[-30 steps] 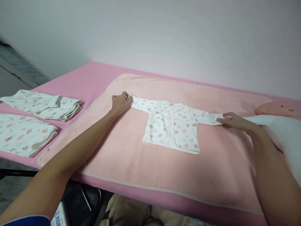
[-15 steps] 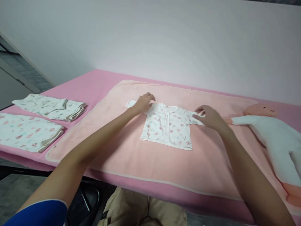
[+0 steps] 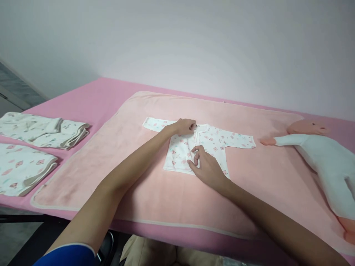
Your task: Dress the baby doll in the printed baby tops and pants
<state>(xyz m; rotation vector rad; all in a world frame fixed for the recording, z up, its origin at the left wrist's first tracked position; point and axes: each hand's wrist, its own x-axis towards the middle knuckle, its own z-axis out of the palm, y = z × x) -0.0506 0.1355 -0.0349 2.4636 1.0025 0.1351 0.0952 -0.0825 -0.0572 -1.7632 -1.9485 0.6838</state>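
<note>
Baby jacket [image 3: 216, 142], flat, ctr of peach blanket [image 3: 133, 162], sleeves out L & R, prob. for smooth lie; L hand [image 3: 186, 126] at far collar, pinch unclear; R hand [image 3: 205, 164] nearer, over front, thumb/index apart

White shirt [image 3: 213, 139], scattered pink and pale green print; lying mostly flat, front up, collar at the far side, sleeves spread outward; on the pink blanket [image 3: 260, 168]

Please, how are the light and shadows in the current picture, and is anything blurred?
Head view: soft light, no strong glare seen; head view: soft shadows on the peach blanket below the left forearm and beside the doll; head view: the printed shirt looks slightly soft in its small motifs.
</note>
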